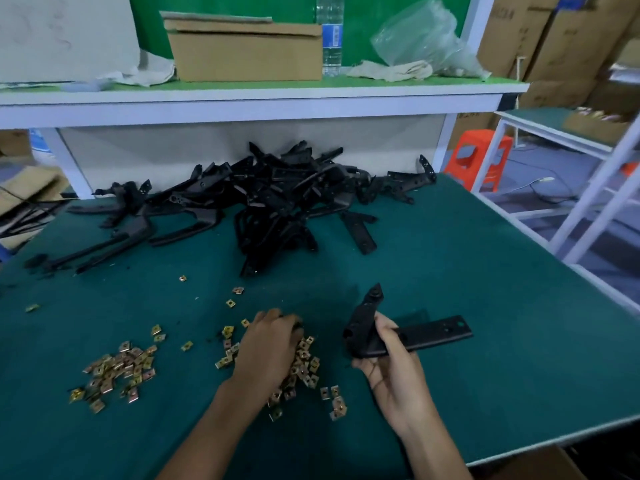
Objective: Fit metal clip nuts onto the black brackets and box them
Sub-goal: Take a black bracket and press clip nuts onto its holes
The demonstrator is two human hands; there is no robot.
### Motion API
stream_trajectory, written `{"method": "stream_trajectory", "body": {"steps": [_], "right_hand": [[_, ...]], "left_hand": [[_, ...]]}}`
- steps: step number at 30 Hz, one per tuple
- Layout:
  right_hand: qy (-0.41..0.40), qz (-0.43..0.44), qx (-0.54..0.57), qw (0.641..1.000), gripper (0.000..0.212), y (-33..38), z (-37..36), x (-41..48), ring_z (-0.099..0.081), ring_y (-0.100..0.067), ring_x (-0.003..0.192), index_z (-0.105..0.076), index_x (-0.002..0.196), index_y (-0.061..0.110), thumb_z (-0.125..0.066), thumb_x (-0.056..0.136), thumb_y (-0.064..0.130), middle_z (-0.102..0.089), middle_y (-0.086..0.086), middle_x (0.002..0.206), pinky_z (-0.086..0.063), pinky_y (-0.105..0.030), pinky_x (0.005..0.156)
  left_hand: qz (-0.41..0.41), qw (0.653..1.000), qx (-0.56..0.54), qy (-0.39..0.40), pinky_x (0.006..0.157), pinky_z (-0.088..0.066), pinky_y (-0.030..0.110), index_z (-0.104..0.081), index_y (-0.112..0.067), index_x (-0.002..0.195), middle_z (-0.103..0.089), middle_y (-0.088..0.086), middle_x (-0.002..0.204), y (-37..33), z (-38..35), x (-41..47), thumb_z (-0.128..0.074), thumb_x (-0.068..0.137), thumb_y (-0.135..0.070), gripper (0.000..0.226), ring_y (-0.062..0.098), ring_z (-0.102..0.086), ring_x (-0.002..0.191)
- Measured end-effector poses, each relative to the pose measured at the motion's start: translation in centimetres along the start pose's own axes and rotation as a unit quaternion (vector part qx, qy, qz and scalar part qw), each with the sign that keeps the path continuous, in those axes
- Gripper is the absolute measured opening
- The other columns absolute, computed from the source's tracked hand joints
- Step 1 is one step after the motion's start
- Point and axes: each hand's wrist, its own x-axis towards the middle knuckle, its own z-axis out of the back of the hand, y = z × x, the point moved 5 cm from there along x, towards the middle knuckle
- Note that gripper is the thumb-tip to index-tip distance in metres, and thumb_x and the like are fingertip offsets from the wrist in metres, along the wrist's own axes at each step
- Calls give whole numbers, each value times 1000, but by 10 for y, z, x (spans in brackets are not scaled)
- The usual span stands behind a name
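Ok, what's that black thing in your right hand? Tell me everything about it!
It's a black bracket, flat and matte, maybe metal, bent into an L. One long arm points right, with small holes near its rounded end. The shorter arm tilts up to a pointed tip. The right hand holds it at the bend, lifted above the green table.

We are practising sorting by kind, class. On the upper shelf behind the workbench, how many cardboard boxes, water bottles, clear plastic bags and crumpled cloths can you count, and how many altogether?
cardboard box: 1
water bottle: 1
clear plastic bag: 1
crumpled cloths: 2
Total: 5
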Motion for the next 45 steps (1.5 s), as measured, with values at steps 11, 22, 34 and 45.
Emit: {"method": "stream_trajectory", "body": {"steps": [11, 22, 34, 45], "right_hand": [[64, 9, -101, 993, 41, -7, -5, -3, -72, -28, 90, -72, 118, 14, -71, 82, 35, -75, -17, 110, -56, -35, 61], [63, 9, -114, 991, 32, -7, -4, -6, -54, -21, 47, -74, 84, 22, -82, 71, 49, -65, -11, 70, -40, -28, 39], [58, 5, -132, 990, 36, -6, -4, -7, -55, -22, 47, -69, 89, 14, -78, 74, 45, -65, -12, 68, -39, -29, 39], [75, -11, -185, 980, 13, 8, -14, -11, -69, -21, 74, -79, 91, 16, -67, 87, 14, -75, -8, 89, -55, -33, 64]], "left_hand": [[54, 964, -248, -72, 72, -40, 3, -59, -36, 101, -62, -26, 96, 5, 15, -27, -59, 99, -31, 5, -14, -56, 91], [130, 889, -437, -43, 76, -51, 18, -71, -37, 100, -71, -24, 99, 16, 8, -38, -68, 95, -21, 17, -5, -66, 91], [160, 831, -531, -27, 77, -58, 34, -78, -26, 88, -73, -4, 81, 17, 0, -37, -71, 91, -18, 10, 21, -69, 82], [125, 817, -562, -27, 69, -56, 27, -76, -21, 95, -74, 6, 88, 12, 10, -43, -76, 84, -5, 20, 24, -71, 83]]}}
